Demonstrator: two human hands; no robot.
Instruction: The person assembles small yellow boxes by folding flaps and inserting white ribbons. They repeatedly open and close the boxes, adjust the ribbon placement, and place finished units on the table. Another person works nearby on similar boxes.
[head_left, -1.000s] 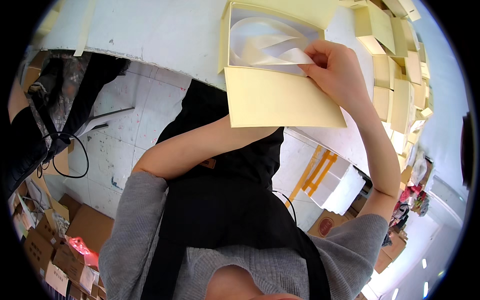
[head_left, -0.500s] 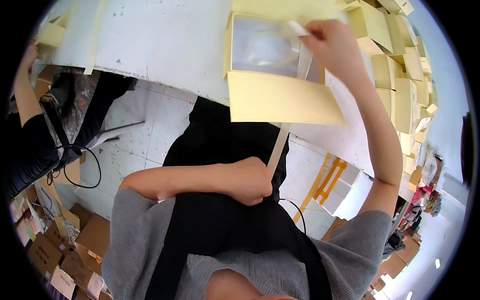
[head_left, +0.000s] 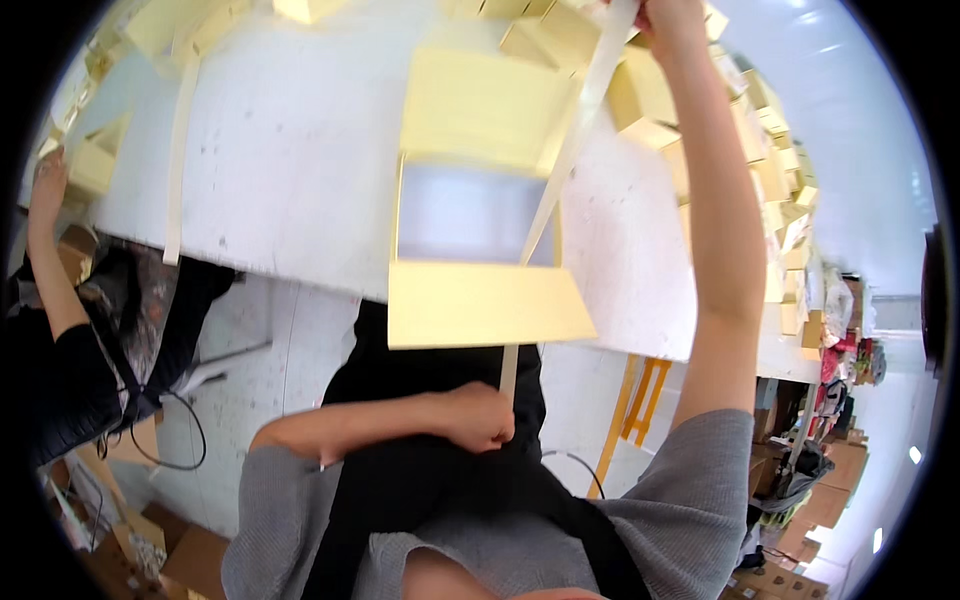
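Note:
A pale yellow cardboard box (head_left: 397,215) stands open at the table's near edge, its front flap (head_left: 490,305) folded out toward me. A long, flat cream strip (head_left: 575,140) slants across the box. Its upper part is pinched in my right hand (head_left: 672,22), stretched far forward and partly cut off by the upper edge. Below the flap the strip reappears and runs down to my left hand (head_left: 478,415), a closed fist in front of my black apron. The flap hides the stretch between.
The white table (head_left: 280,150) carries another tape-like strip (head_left: 178,160) at the left. Many yellow boxes (head_left: 640,95) crowd its far right. A co-worker's hand (head_left: 48,180) is at another box (head_left: 95,165) on the far left. A black cable (head_left: 170,465) hangs below.
My right hand has moved up and forward, drawing the strip out long above the box. My left fist stays low on the strip. The whole view has shifted.

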